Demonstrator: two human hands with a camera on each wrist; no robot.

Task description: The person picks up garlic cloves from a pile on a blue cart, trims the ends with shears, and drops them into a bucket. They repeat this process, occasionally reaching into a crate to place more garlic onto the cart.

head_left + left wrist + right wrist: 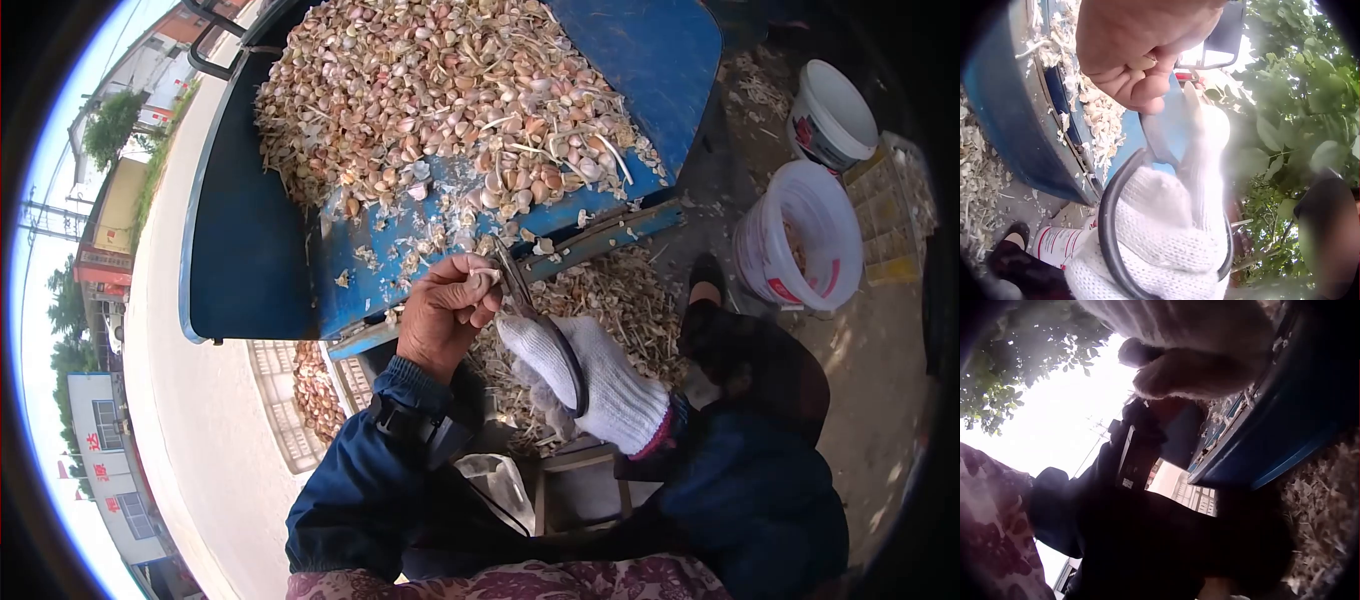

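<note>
My bare left hand (442,312) pinches a pale garlic clove (487,274) between thumb and fingers, just over the front edge of a blue metal bin. Close on its right, my right hand (605,385) in a white knitted glove grips a pair of scissors (568,362) with black loop handles. Its blades point up past the left fingertips. In the left wrist view the blade (1159,134) passes right beside those fingertips, and part of the clove is hidden by them. A large heap of garlic cloves (430,90) fills the back of the bin (245,240).
Dry stalks and skins (640,310) lie piled below the bin's front edge. To the right stand a white bucket (835,110) and a translucent tub (765,245). A white plastic crate (275,400) with cloves sits at lower left, near the pale road (190,330).
</note>
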